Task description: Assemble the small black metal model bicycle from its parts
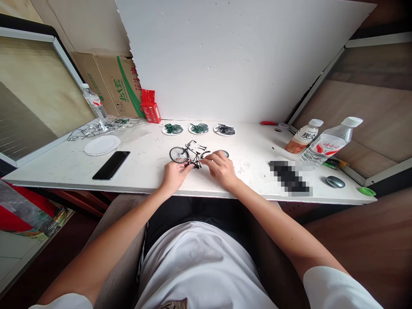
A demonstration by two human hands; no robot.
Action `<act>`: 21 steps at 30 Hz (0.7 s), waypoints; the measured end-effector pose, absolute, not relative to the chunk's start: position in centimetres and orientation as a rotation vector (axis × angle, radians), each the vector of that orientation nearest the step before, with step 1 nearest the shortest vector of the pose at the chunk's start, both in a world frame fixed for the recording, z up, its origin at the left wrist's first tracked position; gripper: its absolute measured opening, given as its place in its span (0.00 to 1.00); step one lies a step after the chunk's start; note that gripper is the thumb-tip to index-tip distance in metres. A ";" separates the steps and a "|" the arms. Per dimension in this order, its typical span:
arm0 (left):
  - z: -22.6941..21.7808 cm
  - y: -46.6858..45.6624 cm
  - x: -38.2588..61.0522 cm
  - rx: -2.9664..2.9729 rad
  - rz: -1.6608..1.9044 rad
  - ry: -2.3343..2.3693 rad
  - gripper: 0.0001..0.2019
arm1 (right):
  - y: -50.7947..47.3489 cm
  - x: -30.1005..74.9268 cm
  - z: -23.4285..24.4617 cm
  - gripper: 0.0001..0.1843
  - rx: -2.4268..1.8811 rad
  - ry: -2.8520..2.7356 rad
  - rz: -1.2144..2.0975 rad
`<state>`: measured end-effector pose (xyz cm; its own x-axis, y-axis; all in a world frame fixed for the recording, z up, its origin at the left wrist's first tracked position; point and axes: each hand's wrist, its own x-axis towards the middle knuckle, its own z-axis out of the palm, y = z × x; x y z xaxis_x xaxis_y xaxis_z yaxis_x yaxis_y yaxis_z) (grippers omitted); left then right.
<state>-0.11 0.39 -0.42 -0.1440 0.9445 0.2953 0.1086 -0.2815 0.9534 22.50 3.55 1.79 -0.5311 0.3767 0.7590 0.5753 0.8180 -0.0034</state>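
Observation:
A small black model bicycle (192,154) stands tilted near the table's front edge, with its spoked front wheel and handlebar towards the left. My left hand (175,175) pinches its lower frame between thumb and fingers. From the other side, my right hand (222,168) is closed, its fingertips gripping the bicycle near the pedals and rear frame. The exact part between those fingertips is too small to make out. Behind my right hand lies a loose spoked wheel (226,153), partly hidden. Small black parts (202,147) lie just beyond the bicycle.
Three plates of green and black parts (199,128) line the back of the white table (144,171). To the left are a phone (111,165), stacked white plates (102,145) and part frames (103,128). Bottles (331,143) and a mouse (335,182) stand right.

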 end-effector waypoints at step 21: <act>-0.7 0.6 -0.2 1.442 1.520 1.229 0.23 | 3.6 22.6 1.7 0.21 -0.504 -2.213 -0.270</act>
<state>-0.16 0.65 -0.72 -0.1375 0.9368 0.3218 0.1189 -0.3070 0.9443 22.58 3.58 1.73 -0.5750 0.2642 0.7743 0.4424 0.8965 0.0226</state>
